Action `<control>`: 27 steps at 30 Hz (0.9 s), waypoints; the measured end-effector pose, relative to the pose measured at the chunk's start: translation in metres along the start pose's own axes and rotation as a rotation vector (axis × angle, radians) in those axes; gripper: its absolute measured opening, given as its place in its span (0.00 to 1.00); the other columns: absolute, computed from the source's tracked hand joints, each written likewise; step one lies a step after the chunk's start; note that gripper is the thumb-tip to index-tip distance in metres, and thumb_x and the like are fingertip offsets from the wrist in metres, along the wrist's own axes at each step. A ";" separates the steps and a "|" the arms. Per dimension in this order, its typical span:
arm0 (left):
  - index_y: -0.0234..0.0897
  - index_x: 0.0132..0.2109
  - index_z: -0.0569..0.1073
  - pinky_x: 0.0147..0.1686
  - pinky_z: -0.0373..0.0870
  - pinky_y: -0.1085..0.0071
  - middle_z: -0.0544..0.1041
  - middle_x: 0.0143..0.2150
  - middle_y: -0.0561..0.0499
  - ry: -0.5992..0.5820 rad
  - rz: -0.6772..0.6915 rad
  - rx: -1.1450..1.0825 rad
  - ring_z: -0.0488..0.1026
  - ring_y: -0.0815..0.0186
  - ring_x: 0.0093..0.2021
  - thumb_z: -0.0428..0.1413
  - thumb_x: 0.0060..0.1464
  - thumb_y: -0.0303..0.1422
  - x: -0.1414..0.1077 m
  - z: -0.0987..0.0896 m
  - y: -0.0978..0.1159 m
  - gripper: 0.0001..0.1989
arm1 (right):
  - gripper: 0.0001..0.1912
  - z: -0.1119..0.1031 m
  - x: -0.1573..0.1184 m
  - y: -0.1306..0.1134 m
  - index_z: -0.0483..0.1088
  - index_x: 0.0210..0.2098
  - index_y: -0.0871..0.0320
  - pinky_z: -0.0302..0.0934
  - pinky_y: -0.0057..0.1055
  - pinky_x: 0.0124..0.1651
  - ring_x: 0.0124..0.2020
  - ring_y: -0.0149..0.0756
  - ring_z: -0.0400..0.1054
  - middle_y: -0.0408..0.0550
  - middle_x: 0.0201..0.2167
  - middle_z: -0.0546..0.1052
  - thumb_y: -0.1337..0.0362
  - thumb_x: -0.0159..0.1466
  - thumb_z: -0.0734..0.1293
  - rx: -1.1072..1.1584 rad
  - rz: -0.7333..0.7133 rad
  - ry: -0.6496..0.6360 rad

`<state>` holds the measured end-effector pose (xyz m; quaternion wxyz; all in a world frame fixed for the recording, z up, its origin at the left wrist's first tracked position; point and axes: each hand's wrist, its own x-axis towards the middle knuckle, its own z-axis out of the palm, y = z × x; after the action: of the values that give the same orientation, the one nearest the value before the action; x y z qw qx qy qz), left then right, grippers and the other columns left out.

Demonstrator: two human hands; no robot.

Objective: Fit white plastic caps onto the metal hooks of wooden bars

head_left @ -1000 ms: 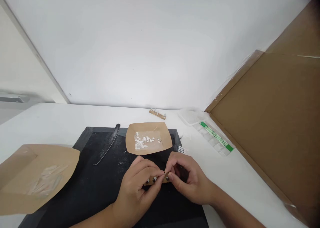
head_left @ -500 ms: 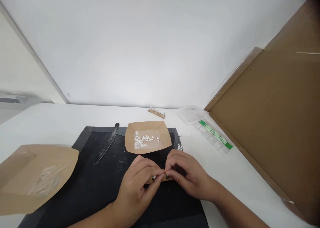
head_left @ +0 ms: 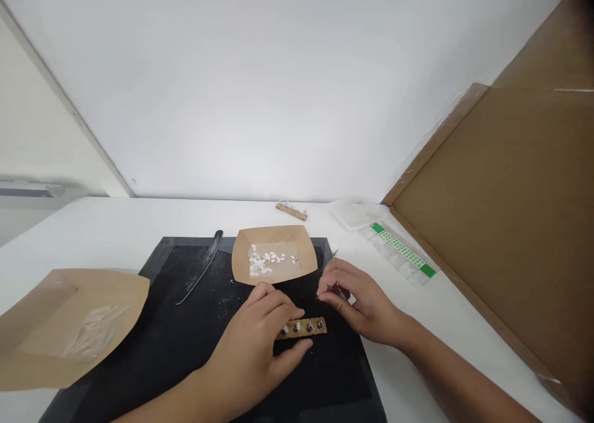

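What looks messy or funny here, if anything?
Pale specks are scattered on the black mat, just right of the file, which looks dusty too. They stand out against the dark mat. I see nothing broken.

Far tray (head_left: pixel 308 256): set on mat (head_left: pixel 185 342)
File (head_left: pixel 204 269): laid left of tray
Near strip (head_left: pixel 303 330): seen before tray
Far strip (head_left: pixel 291 211): placed behind tray

A white tabletop (head_left: pixel 125 216) carries a black mat (head_left: pixel 185 342), a brown paper tray (head_left: pixel 39 324) overlapping its left edge — and, farther back, a peg-studded strip (head_left: pixel 291 211) left of a clear plastic box (head_left: pixel 396 260).
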<state>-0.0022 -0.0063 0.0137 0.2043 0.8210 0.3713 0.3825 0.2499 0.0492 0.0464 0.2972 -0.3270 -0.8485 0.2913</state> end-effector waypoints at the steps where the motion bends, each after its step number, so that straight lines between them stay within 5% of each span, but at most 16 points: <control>1: 0.38 0.52 0.78 0.46 0.76 0.57 0.81 0.46 0.45 -0.055 -0.021 0.015 0.74 0.54 0.47 0.68 0.59 0.28 0.000 -0.001 0.003 0.14 | 0.07 -0.001 0.001 0.001 0.74 0.42 0.54 0.66 0.33 0.38 0.36 0.36 0.68 0.48 0.39 0.75 0.63 0.77 0.66 -0.006 -0.013 -0.023; 5: 0.39 0.50 0.77 0.48 0.74 0.53 0.79 0.48 0.45 -0.145 -0.076 0.063 0.72 0.51 0.49 0.67 0.60 0.27 0.000 0.007 0.011 0.13 | 0.07 0.000 0.003 0.000 0.73 0.41 0.55 0.65 0.31 0.40 0.37 0.35 0.69 0.46 0.39 0.74 0.66 0.76 0.65 -0.030 -0.062 -0.123; 11: 0.39 0.47 0.76 0.47 0.71 0.54 0.79 0.44 0.46 -0.093 -0.116 0.057 0.71 0.52 0.47 0.65 0.61 0.25 0.003 0.027 0.009 0.10 | 0.08 0.007 -0.009 0.004 0.72 0.40 0.55 0.62 0.28 0.39 0.36 0.32 0.68 0.44 0.38 0.73 0.67 0.76 0.64 -0.063 -0.071 -0.155; 19: 0.38 0.38 0.72 0.42 0.67 0.60 0.75 0.35 0.49 -0.048 -0.091 -0.038 0.67 0.57 0.41 0.60 0.66 0.24 0.006 0.030 0.002 0.08 | 0.07 0.018 -0.014 0.010 0.72 0.40 0.56 0.62 0.29 0.40 0.37 0.34 0.68 0.45 0.37 0.73 0.65 0.76 0.65 -0.028 -0.078 -0.120; 27: 0.38 0.39 0.74 0.42 0.67 0.61 0.77 0.36 0.50 -0.008 -0.131 -0.084 0.68 0.57 0.42 0.60 0.65 0.21 0.001 0.036 -0.001 0.08 | 0.06 0.021 -0.015 0.014 0.72 0.41 0.57 0.62 0.29 0.40 0.37 0.34 0.68 0.45 0.37 0.73 0.66 0.76 0.66 0.003 -0.135 -0.134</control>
<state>0.0258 -0.0064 -0.0087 0.2649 0.7872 0.4070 0.3801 0.2499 0.0405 0.0189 0.2590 -0.2482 -0.8863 0.2930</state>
